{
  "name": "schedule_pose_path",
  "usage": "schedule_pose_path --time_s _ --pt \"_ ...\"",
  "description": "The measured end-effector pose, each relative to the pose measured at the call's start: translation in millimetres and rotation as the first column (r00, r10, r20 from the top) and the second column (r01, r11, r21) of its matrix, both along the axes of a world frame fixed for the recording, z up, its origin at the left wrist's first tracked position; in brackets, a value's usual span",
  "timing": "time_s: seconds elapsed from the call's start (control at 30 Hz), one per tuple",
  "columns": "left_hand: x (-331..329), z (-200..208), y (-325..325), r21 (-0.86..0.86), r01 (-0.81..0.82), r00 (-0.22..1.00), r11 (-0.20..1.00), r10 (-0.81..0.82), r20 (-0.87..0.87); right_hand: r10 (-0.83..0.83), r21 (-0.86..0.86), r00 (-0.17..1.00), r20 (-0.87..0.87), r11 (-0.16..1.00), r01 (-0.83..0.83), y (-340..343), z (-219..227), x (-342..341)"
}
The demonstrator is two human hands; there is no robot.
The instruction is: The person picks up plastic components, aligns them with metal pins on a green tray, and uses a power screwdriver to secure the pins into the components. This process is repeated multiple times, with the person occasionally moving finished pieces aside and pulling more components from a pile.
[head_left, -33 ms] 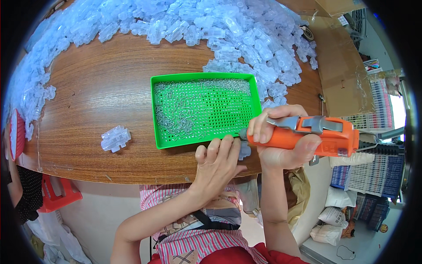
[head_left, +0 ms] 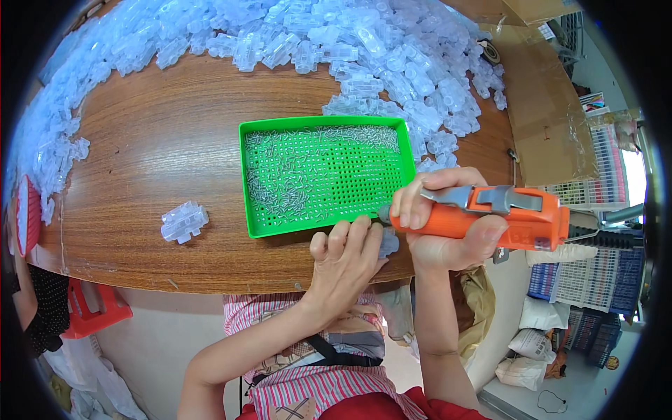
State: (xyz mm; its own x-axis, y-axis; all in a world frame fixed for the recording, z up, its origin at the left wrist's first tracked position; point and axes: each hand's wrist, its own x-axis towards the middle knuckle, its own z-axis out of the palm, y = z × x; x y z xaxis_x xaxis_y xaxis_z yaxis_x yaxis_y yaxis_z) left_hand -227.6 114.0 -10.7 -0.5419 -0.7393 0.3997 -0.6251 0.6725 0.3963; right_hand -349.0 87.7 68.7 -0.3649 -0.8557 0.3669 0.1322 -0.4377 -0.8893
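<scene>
In my right hand (head_left: 448, 224) is an orange electric screwdriver (head_left: 518, 217) with metal levers along its top. The fingers wrap its front part, and its tip points left at the tray's near right corner. My left hand (head_left: 344, 252) is closed on a clear plastic part (head_left: 389, 242), mostly hidden beneath the fingers, on the table just below the tray. The driver's tip is close above this part; whether they touch I cannot tell. A green perforated tray (head_left: 245, 182) holds many small silver screws (head_left: 280, 192), thickest along its left and far sides.
A big heap of clear plastic parts (head_left: 392, 49) curves round the table's far side. One lone clear assembly (head_left: 185, 222) lies left of the tray on the wooden table (head_left: 154, 147). A cardboard box (head_left: 553, 119) stands at right. A red stool (head_left: 98, 308) is at lower left.
The screwdriver and my right hand have shifted very slightly left. My left thumb has drawn in against the clear part. Tray and heap look the same.
</scene>
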Motion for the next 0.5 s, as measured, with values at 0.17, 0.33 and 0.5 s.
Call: schedule_pose_path --time_s 0.17,0.33,0.5 --pt "43 8 -5 0.085 0.198 0.961 0.977 -0.177 -0.211 0.055 -0.008 0.998 0.034 0.998 -0.055 -9 -16 5" --pt "80 32 -26 0.11 0.029 0.951 0.993 0.006 -0.308 0.101 0.047 0.995 0.012 0.994 -0.101 -21 -24 16" --pt "86 45 -48 0.18 0.045 0.985 0.983 -0.014 -0.171 0.088 0.048 0.996 0.025 0.995 -0.09 -24 -28 17"
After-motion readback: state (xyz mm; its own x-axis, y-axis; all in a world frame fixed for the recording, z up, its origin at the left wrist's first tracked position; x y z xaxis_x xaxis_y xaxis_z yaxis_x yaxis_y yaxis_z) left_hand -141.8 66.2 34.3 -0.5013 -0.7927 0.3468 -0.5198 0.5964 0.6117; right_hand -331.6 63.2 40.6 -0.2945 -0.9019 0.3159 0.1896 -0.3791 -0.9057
